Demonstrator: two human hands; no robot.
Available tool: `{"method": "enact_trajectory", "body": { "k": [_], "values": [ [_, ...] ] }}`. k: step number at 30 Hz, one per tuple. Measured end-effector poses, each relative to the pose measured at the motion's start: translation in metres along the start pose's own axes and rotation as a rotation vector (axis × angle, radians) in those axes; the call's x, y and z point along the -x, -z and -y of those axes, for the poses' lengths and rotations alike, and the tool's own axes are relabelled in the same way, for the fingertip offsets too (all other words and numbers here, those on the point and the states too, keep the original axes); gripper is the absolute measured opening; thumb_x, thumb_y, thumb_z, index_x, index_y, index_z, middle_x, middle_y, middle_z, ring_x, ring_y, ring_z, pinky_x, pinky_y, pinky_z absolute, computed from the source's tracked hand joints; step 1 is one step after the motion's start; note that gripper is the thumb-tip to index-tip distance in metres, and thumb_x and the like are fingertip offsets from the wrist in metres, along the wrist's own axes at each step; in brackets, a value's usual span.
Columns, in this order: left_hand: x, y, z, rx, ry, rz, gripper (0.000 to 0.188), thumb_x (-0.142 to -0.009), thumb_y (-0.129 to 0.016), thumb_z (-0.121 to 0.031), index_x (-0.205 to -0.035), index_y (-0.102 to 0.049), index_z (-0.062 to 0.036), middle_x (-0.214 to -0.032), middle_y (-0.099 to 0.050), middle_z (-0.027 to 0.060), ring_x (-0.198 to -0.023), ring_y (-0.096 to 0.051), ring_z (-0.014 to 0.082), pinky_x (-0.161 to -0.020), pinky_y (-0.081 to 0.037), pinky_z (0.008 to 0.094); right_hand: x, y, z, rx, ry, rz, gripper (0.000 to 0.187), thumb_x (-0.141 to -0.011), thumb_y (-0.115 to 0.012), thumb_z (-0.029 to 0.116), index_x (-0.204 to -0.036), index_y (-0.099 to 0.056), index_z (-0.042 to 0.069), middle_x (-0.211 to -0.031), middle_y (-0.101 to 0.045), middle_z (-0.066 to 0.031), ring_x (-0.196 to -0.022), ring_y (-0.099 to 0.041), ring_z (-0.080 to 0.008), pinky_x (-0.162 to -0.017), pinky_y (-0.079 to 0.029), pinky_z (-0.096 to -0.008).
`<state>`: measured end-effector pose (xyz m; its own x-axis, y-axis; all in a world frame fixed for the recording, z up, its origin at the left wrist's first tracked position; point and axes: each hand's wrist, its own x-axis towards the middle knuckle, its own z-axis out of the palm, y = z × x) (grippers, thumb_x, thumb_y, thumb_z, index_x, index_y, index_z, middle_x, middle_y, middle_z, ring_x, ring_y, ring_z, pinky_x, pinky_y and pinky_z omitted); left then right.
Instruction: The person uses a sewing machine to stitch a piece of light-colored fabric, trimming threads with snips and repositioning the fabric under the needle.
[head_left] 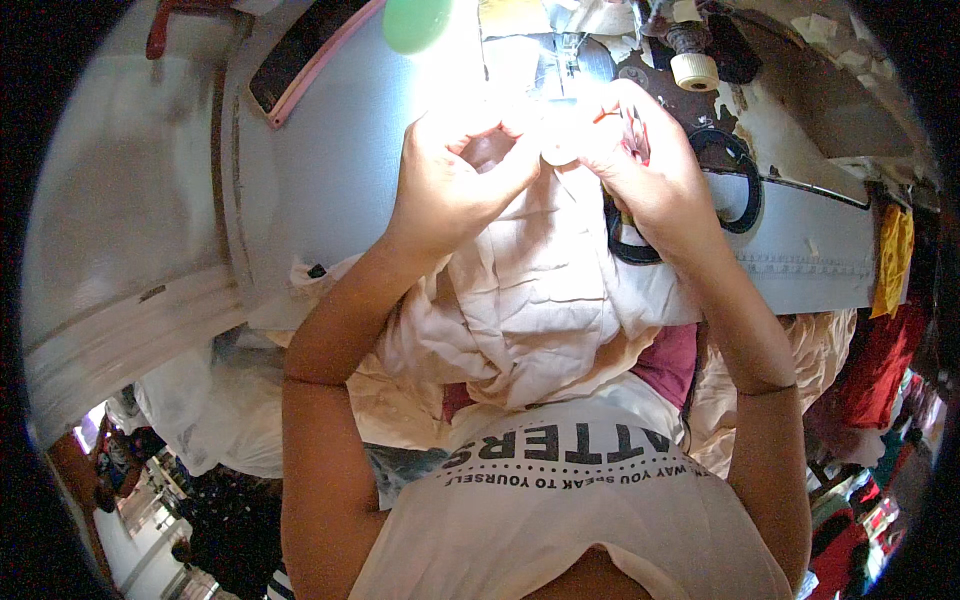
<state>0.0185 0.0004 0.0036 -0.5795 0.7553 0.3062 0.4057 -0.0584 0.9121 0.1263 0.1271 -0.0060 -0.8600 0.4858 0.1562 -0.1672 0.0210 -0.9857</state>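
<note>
A cream cloth [535,260] runs from my lap up onto the pale blue work table [335,190]. With thumb and fingertips, my left hand [450,180] pinches its upper end. My right hand [655,170] is closed on the same end, close beside the left. Strong light washes out the cloth edge between the fingertips. Something small, reddish and shiny shows among the right fingers, too unclear to name. Just beyond my hands is a sewing machine's presser foot [568,55]. Black-handled scissors [755,190] lie beside and partly beneath my right wrist.
A phone with a pink edge [300,60] lies at the far left, near a green rounded object [415,22]. A cream machine knob [695,72] stands at the far right. Yellow cloth [893,260] hangs off the right edge. A plastic bag [215,410] sits at lower left.
</note>
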Motion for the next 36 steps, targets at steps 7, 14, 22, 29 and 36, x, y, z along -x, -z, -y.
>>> {"method": "enact_trajectory", "body": {
  "k": [7, 14, 22, 29, 36],
  "values": [
    [0.004, 0.003, 0.009, -0.013, 0.029, 0.055, 0.006, -0.074, -0.065, -0.003, -0.075, -0.060, 0.0012, -0.071, -0.061, 0.0031, -0.067, -0.056, 0.0073, -0.064, -0.046, 0.0212, 0.005, -0.003, 0.008, 0.373, -0.072, 0.072, 0.018, -0.078, -0.065, 0.014, -0.080, -0.053, 0.001, -0.070, -0.054, -0.0010, -0.061, -0.047, -0.0048, -0.055, -0.040, -0.0194],
    [0.003, 0.004, 0.002, 0.285, 0.256, 0.102, 0.010, -0.075, -0.062, 0.000, -0.084, -0.060, 0.0030, -0.080, -0.062, 0.0046, -0.075, -0.058, 0.0096, -0.070, -0.047, 0.0216, 0.005, -0.007, 0.015, 0.408, -0.014, 0.034, 0.017, -0.078, -0.065, 0.014, -0.077, -0.054, 0.002, -0.061, -0.049, 0.0000, -0.054, -0.042, -0.0040, -0.049, -0.036, -0.0208],
    [0.000, 0.006, 0.006, 0.359, 0.331, 0.155, 0.011, -0.079, -0.061, -0.005, -0.088, -0.061, 0.0020, -0.079, -0.061, 0.0048, -0.074, -0.056, 0.0100, -0.071, -0.045, 0.0218, 0.003, -0.010, 0.007, 0.437, 0.076, -0.040, 0.022, -0.079, -0.063, 0.017, -0.072, -0.051, 0.000, -0.055, -0.050, -0.0094, -0.048, -0.048, -0.0150, -0.047, -0.039, -0.0288],
    [0.000, 0.012, 0.021, 0.295, 0.250, 0.195, 0.012, -0.079, -0.060, -0.002, -0.090, -0.062, 0.0000, -0.088, -0.060, 0.0067, -0.078, -0.057, 0.0137, -0.072, -0.046, 0.0236, 0.001, -0.006, -0.005, 0.246, 0.010, -0.056, 0.020, -0.077, -0.065, 0.013, -0.069, -0.050, 0.001, -0.054, -0.048, -0.0046, -0.049, -0.043, -0.0091, -0.045, -0.037, -0.0262],
    [0.002, 0.014, 0.029, 0.495, 0.228, 0.190, 0.019, -0.075, -0.058, 0.004, -0.092, -0.062, -0.0024, -0.093, -0.061, 0.0113, -0.082, -0.059, 0.0227, -0.079, -0.046, 0.0283, 0.002, -0.009, -0.001, 0.190, -0.001, -0.053, 0.017, -0.076, -0.065, 0.010, -0.070, -0.051, 0.002, -0.056, -0.049, -0.0035, -0.050, -0.043, -0.0074, -0.046, -0.037, -0.0242]
  ]
}}
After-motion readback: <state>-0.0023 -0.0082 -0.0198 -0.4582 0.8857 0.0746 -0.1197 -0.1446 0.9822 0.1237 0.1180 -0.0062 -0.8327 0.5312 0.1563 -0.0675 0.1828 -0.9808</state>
